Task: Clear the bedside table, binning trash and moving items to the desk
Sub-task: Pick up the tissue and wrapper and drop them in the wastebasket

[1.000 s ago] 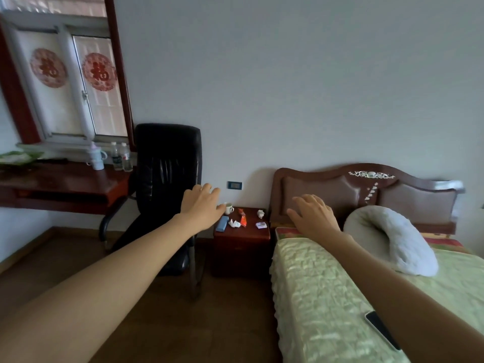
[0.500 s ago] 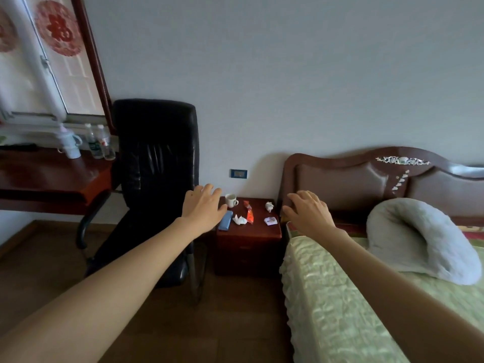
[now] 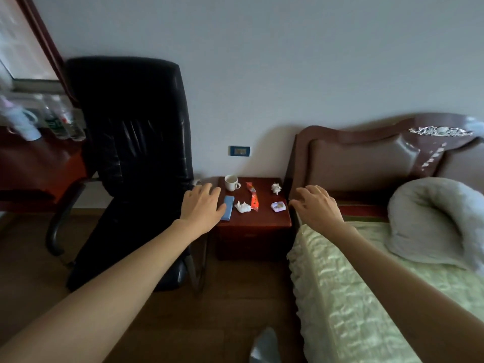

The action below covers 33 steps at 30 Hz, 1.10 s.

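Observation:
The dark red bedside table (image 3: 262, 221) stands between a chair and a bed. On it are a white mug (image 3: 231, 182), a flat blue case (image 3: 227, 208), a crumpled white tissue (image 3: 242, 206), a red snack wrapper (image 3: 253, 196), a small white wad (image 3: 276, 188) and a small pale packet (image 3: 278, 206). My left hand (image 3: 201, 204) hovers at the table's left edge, partly over the blue case, fingers apart and empty. My right hand (image 3: 315, 205) hovers past the right edge, open and empty.
A black office chair (image 3: 131, 142) stands close to the table's left. The red-brown desk (image 3: 39, 166) at far left carries a jug and bottles. The bed (image 3: 366, 284) with its headboard and a grey pillow (image 3: 440, 218) fills the right. Wooden floor lies in front.
The view has closed in on the bedside table and tilted down. Both hands have come nearer to the table, still empty, the left now overlapping the blue case.

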Available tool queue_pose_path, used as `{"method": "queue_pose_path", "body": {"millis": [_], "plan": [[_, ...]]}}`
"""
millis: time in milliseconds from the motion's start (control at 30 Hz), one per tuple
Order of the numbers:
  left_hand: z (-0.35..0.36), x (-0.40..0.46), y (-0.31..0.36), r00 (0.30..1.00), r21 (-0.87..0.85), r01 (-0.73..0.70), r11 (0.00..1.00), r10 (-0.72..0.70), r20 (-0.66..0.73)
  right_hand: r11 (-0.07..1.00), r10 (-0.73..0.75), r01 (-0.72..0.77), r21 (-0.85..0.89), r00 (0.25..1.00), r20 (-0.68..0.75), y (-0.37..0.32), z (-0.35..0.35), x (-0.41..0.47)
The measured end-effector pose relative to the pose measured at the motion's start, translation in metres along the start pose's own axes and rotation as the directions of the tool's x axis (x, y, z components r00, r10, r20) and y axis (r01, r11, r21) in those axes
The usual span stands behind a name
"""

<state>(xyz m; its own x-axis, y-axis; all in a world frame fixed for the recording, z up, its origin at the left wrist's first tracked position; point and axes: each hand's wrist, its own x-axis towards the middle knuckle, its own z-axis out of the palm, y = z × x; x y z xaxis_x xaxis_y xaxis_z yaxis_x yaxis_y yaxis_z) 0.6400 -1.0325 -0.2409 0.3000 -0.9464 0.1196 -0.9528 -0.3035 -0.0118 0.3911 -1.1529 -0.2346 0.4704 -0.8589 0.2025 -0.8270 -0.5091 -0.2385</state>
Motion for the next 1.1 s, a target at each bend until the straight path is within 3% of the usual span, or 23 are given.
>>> {"method": "queue_pose_path", "body": {"millis": [467,1100], "plan": [[0.092,0.183,0.008,0.987,-0.043,0.072,0.996,-0.065,0.145,1.000,-0.019,0.017,0.026,0.993,0.114,0.075,0.087,0.186],[0.235,0.331,-0.027,0.931,-0.141,0.036,0.989,0.018,0.364,0.967,0.192,-0.237,0.097,0.921,0.340,0.087,0.238,0.309]]}}
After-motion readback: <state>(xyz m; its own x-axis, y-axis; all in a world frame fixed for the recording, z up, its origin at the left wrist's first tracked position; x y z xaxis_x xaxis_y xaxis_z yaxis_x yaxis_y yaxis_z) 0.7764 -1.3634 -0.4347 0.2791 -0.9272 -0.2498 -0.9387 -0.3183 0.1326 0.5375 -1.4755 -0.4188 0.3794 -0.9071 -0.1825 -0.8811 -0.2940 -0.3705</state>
